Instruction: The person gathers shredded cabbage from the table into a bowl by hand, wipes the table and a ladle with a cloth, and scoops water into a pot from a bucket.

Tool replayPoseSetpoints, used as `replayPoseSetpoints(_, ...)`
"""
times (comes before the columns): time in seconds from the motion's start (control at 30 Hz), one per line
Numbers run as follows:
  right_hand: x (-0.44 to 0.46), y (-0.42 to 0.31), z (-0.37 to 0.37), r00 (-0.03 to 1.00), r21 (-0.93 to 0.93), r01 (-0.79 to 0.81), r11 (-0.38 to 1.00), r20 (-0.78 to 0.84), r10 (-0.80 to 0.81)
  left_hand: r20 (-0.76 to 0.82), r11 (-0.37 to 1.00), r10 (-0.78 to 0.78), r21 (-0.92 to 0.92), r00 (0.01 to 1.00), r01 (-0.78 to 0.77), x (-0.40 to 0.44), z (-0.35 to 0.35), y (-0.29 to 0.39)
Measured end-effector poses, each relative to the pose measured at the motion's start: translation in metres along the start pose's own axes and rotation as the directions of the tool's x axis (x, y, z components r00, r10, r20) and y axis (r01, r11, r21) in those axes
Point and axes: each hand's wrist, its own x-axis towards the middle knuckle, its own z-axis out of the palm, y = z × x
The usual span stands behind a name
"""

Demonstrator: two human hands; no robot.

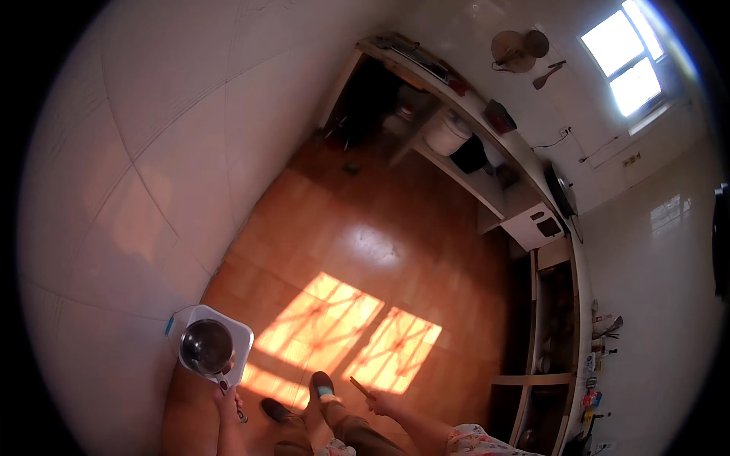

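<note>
My left hand (pixel 228 398) is closed round the handle of a round metal saucepan (pixel 205 346) at the lower left. The pan appears over a white square-edged container (pixel 242 338) by the wall; whether the two touch, I cannot tell. My right hand (pixel 382 403), right of my feet, is closed on a thin wooden stick-like utensil (pixel 361 387), its tip pointing up and left. Its exact kind is too small to make out.
A tiled wall (pixel 152 152) runs along the left. Counters with open shelves (pixel 471 182) curve along the back and right, with a white pot (pixel 447 135) on one shelf. A black pan (pixel 560 190) stands on the counter. Sunlight patches lie on the brown floor (pixel 380 296).
</note>
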Motion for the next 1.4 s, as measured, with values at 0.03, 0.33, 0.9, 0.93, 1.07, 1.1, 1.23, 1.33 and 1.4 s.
replayPoseSetpoints(0.03,0.002,0.007,0.001,1.000,0.022,0.010,1.000,0.002,-0.010,0.012,1.000,-0.004,0.009,1.000,0.003,-0.014,0.002,0.010)
replayPoseSetpoints(0.33,-0.021,-0.007,-0.020,0.996,0.092,0.086,0.992,-0.002,-0.086,0.058,0.997,0.082,-0.009,0.995,-0.082,-0.130,0.003,0.070)
replayPoseSetpoints(0.9,-0.022,-0.083,-0.057,0.841,-0.222,0.480,0.849,0.390,-0.374,-0.165,0.956,0.188,-0.193,0.968,-0.219,-0.348,0.028,0.095)
replayPoseSetpoints(0.93,-0.027,-0.089,-0.061,0.829,-0.248,0.499,0.830,0.415,-0.375,-0.171,0.953,0.195,-0.198,0.966,-0.227,-0.362,0.032,0.090)
replayPoseSetpoints(1.07,-0.011,-0.119,-0.069,0.800,-0.367,0.556,0.746,0.481,-0.359,-0.264,0.890,0.245,-0.321,0.933,-0.325,-0.405,0.043,0.071)
replayPoseSetpoints(1.1,-0.020,-0.127,-0.068,0.788,-0.366,0.569,0.736,0.496,-0.363,-0.297,0.878,0.243,-0.337,0.923,-0.339,-0.422,0.047,0.067)
replayPoseSetpoints(1.23,-0.046,-0.152,-0.051,0.705,-0.253,0.626,0.737,0.587,-0.398,-0.431,0.870,0.197,-0.337,0.881,-0.360,-0.473,0.052,0.031)
replayPoseSetpoints(1.33,-0.059,-0.164,-0.027,0.582,-0.205,0.713,0.671,0.706,-0.403,-0.530,0.842,0.231,-0.311,0.816,-0.440,-0.503,0.054,0.000)
replayPoseSetpoints(1.4,-0.091,-0.168,0.001,0.507,-0.326,0.843,0.428,0.747,-0.430,-0.600,0.840,0.214,-0.290,0.771,-0.459,-0.528,0.058,-0.018)
